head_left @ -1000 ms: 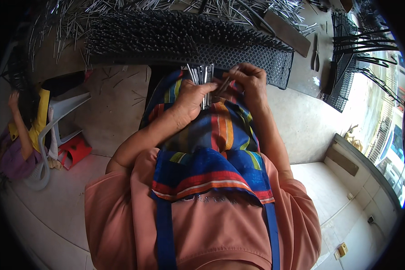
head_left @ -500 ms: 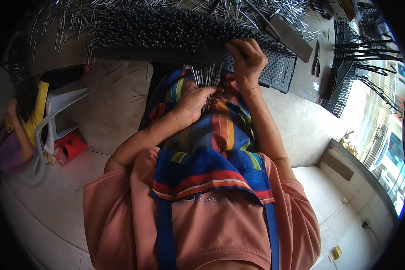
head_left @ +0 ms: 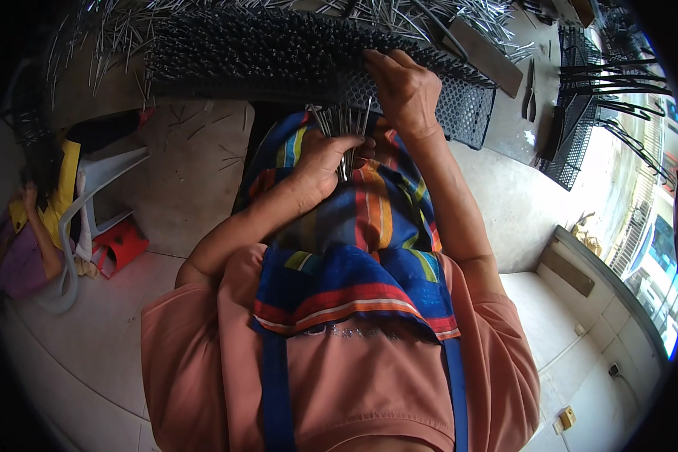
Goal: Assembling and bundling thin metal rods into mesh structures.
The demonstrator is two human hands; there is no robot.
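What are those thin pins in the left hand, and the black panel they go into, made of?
The pins bunched in the left hand look like bare metal: thin, straight, silvery-grey, catching light. The black panel under the right hand seems a perforated sheet with a regular hole pattern and matte dark finish; whether it is coated metal or plastic is hard to tell.

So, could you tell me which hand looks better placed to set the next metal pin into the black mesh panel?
Probably the right hand: it rests on the black mesh panel at its near edge. The left hand sits lower over the striped cloth, gripping the bundle of metal pins.
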